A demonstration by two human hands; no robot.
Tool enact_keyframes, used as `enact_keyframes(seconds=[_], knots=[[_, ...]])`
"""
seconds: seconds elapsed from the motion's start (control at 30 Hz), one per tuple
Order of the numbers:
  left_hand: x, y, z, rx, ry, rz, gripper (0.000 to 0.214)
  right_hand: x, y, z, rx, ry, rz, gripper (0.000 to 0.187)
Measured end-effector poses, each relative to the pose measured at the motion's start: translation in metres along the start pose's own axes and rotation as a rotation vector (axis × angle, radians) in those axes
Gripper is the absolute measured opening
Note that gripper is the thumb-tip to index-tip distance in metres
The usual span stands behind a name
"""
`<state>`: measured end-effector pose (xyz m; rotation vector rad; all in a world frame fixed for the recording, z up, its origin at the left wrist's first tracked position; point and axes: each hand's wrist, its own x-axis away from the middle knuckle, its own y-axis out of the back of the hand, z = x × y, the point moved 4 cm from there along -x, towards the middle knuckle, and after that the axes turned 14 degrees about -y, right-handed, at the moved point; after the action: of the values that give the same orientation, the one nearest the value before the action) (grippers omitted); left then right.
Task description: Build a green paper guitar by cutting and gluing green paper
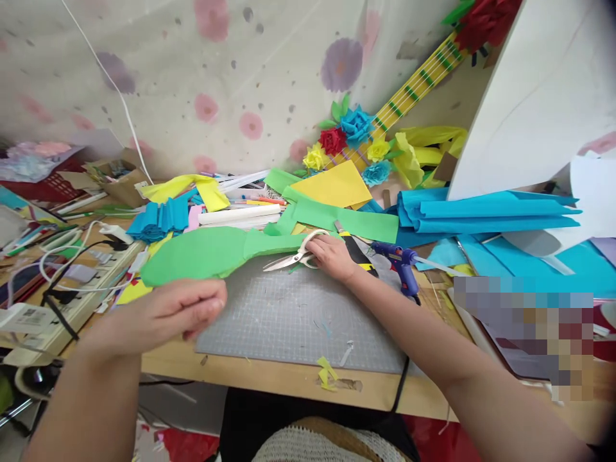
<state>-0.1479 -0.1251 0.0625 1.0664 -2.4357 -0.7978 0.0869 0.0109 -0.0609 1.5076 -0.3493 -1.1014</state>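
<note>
My right hand [333, 255] is closed around the handles of white-handled scissors [283, 260], whose blades point left over the grey cutting mat [298, 321]. Just behind the scissors lies a long green paper shape [197, 252], broad and rounded on the left and narrow towards the right. My left hand [185, 311] is held in front of the broad end with its fingers curled together; what is inside them, if anything, is hidden. Beyond my right hand, a black-and-yellow tool [355, 251] and a blue glue gun [398, 262] lie on the table.
Blue crepe paper rolls [486, 210] and a yellow sheet [337, 185] lie at the back. A yellow paper guitar with flowers [409, 96] leans on the wall. A power strip [72, 295] with cables lies left. Yellow scraps [327, 373] sit at the front edge.
</note>
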Motion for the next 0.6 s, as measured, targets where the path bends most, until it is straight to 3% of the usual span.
enact_keyframes(seconds=[0.1, 0.17, 0.3, 0.43, 0.6], knots=[[-0.014, 0.027, -0.003, -0.234, -0.048, -0.195, 0.039, 0.001, -0.012, -0.007, -0.073, 0.021, 0.015, 0.023], [-0.036, 0.035, 0.007, -0.368, -0.042, -0.252, 0.04, 0.002, -0.017, -0.012, -0.135, -0.006, 0.034, 0.022], [-0.089, 0.026, 0.05, -0.468, -0.001, -0.226, 0.019, 0.008, -0.015, -0.019, -0.257, -0.237, 0.02, 0.017], [-0.128, 0.008, 0.084, -0.597, -0.072, -0.156, 0.026, 0.019, -0.001, -0.022, -0.337, -0.596, -0.025, 0.015], [-0.142, -0.003, 0.1, -0.628, -0.042, -0.052, 0.041, 0.03, 0.001, -0.019, -0.321, -0.664, 0.016, 0.016]])
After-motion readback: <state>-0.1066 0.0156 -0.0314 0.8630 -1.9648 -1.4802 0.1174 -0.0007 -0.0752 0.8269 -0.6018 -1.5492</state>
